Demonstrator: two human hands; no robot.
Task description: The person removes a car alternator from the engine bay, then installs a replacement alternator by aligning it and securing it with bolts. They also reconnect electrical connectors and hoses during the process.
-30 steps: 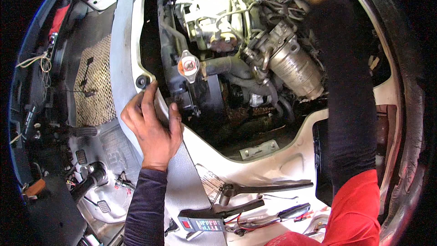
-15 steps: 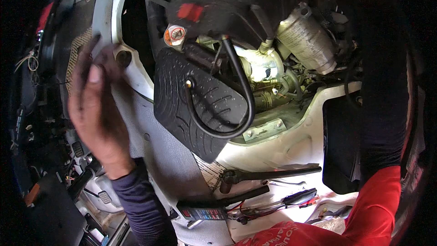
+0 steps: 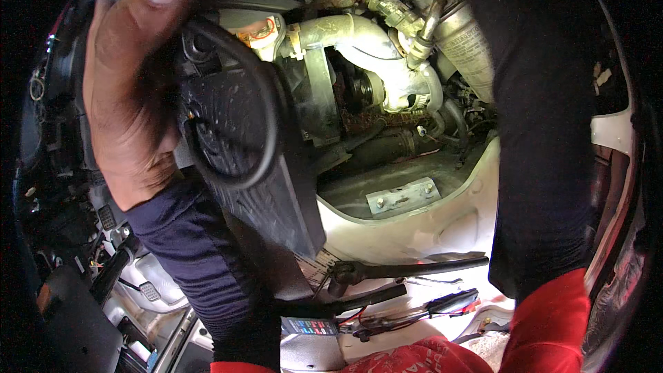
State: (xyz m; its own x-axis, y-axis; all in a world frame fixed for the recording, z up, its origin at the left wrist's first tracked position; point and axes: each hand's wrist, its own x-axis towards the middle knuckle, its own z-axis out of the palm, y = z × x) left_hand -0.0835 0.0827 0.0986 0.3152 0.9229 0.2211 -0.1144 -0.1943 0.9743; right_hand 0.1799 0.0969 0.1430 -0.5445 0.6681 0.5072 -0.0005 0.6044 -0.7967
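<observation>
My left hand (image 3: 135, 90) is at the upper left, its thumb bent over the upper end of a black ribbed plastic cover (image 3: 297, 214). Its other fingers are mostly hidden, but the hand looks closed on the cover. The cover stands tilted at the left of the open engine bay. A bent black rubber hose (image 3: 273, 114) loops across its face. My right forearm (image 3: 545, 131), in a dark sleeve, reaches up along the right side; its hand is past the upper edge. Between my arms a lit metal pipe (image 3: 352, 31) and other engine parts lie exposed.
A grey canister (image 3: 466, 45) stands beside my right forearm. On the pale panel in front lie a long-handled socket wrench (image 3: 421, 267), a thin spanner (image 3: 435, 281) and several dark-handled tools (image 3: 449, 302). Pedals (image 3: 148, 291) show at the lower left.
My left hand has come up and closed on the cover. The cover and its hose have shifted left and tilted, uncovering more of the engine bay. My right forearm has moved left.
</observation>
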